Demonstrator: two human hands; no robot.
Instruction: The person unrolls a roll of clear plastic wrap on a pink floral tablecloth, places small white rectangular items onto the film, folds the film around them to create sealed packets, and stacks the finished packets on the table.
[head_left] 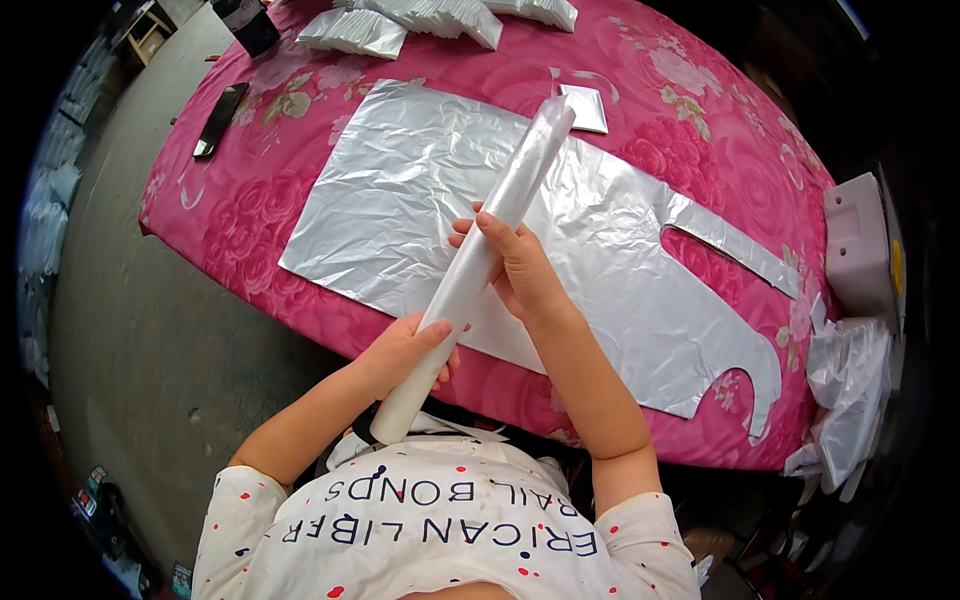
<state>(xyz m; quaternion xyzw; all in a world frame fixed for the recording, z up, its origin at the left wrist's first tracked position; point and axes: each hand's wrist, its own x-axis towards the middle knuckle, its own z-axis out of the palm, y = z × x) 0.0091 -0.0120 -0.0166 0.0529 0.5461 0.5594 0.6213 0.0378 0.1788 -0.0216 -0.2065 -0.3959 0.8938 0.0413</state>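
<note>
A long roll of whitish translucent plastic film (466, 280) slants across the middle, its near end close to my body and its far end above the table. My left hand (403, 352) is wrapped round its lower part. Higher up, my right hand (522, 262) grips it, thumb on top and fingers behind. Beneath the roll, a wrinkled silvery plastic apron (385, 190) lies spread flat on the table, its cut-out neck and strap ends pointing right. The roll hides a strip of the apron.
The table wears a pink floral cloth (240, 230). Folded silvery packets (430, 18) line its far edge, with a small flat packet (585, 108) nearer. A phone (220, 120) and dark bottle (247, 25) sit left. A white plastic box (858, 235) and clear bags (845, 385) are right.
</note>
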